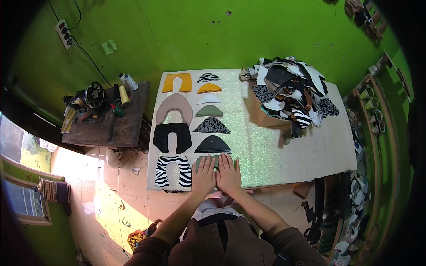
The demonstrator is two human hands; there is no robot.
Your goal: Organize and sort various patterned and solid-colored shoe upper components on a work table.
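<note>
My left hand point(204, 176) and my right hand point(228, 174) lie flat, side by side, fingers stretched out, on an olive green cut piece point(215, 158) near the table's front edge. Most of that piece is hidden beneath them. Just beyond is a black half-moon piece point(213, 144). Farther back in the same column lie a black patterned piece point(212, 126), a green one point(209, 111), a white one point(208, 98), a yellow one point(209, 88) and a zebra-striped one point(208, 78). Left of my left hand is a zebra-striped U-shaped piece point(160, 172).
More U-shaped pieces, black point(161, 136), beige point(171, 98) and yellow point(169, 81), line the table's left side. A box point(262, 116) heaped with scraps point(290, 82) stands at the back right. A sewing machine point(91, 99) and thread cones point(123, 94) are on a left-hand table.
</note>
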